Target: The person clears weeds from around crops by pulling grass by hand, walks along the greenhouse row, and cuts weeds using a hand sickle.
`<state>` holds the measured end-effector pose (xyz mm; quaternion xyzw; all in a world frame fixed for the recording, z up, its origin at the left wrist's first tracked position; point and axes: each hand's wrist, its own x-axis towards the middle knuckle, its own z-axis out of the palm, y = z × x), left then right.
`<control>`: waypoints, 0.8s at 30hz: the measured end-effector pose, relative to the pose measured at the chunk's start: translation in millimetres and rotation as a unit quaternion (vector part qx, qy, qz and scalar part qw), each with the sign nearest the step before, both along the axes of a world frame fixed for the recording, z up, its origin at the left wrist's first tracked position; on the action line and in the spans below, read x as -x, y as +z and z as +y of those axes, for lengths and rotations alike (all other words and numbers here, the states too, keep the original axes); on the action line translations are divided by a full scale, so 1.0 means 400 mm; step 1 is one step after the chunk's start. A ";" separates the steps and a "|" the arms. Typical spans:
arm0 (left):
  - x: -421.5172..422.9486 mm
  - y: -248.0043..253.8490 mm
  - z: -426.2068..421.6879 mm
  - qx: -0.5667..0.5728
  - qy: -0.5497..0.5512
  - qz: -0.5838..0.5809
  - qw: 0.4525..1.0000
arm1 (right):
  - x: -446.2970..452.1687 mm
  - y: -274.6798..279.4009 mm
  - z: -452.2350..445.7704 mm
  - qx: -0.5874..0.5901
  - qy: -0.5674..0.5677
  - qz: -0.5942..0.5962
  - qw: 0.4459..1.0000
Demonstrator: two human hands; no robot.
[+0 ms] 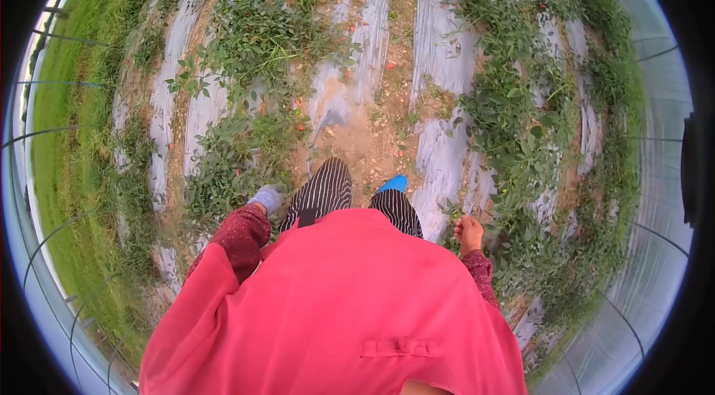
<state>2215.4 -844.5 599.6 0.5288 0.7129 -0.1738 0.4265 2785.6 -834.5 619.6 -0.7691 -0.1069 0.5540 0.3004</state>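
Note:
My left hand point(268, 198), in a pale grey-blue glove, is beside the leafy pepper-like plants point(238, 156) on the left, close to my knee. Its fingertips are too blurred to show whether they grip anything. My right hand point(468, 234) is bare, with the fingers curled in at the edge of the green plants point(514, 127) on the right. A bit of green foliage point(454, 213) shows at its fingertips; what the fingers hold, if anything, is too small to make out.
Grey-white plastic mulch sheets point(439, 45) run in strips with bare soil point(357, 134) between them. Small red fruits point(390, 65) lie scattered. A blue shoe point(393, 184) shows below me. Clear plastic tunnel walls point(663, 164) with thin hoops rise at both sides; grass point(63, 104) grows left.

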 end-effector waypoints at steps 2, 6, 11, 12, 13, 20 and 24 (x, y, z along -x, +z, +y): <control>0.046 -0.115 -0.077 -0.029 -0.037 -0.019 0.999 | -0.048 -0.012 0.112 0.001 0.026 -0.011 1.000; -0.037 0.062 -0.006 0.069 0.181 0.005 0.981 | -0.048 -0.062 0.339 0.020 0.090 -0.012 0.996; 0.018 -0.047 0.057 0.099 0.200 0.029 0.974 | 0.189 -0.042 0.605 -0.008 0.169 0.002 0.986; 0.026 -0.051 0.111 0.096 0.198 0.024 0.975 | 0.242 -0.036 0.646 -0.001 0.202 0.008 0.979; 0.035 -0.055 0.173 0.094 0.193 0.017 0.977 | 0.290 -0.028 0.682 0.008 0.232 0.012 0.973; 0.222 -0.037 0.810 0.134 0.248 -0.010 0.959 | 0.567 -0.019 0.876 0.121 0.338 -0.011 0.933; 0.406 -0.071 1.073 0.089 0.132 0.046 0.986 | 0.665 -0.073 0.930 0.107 0.390 -0.033 0.914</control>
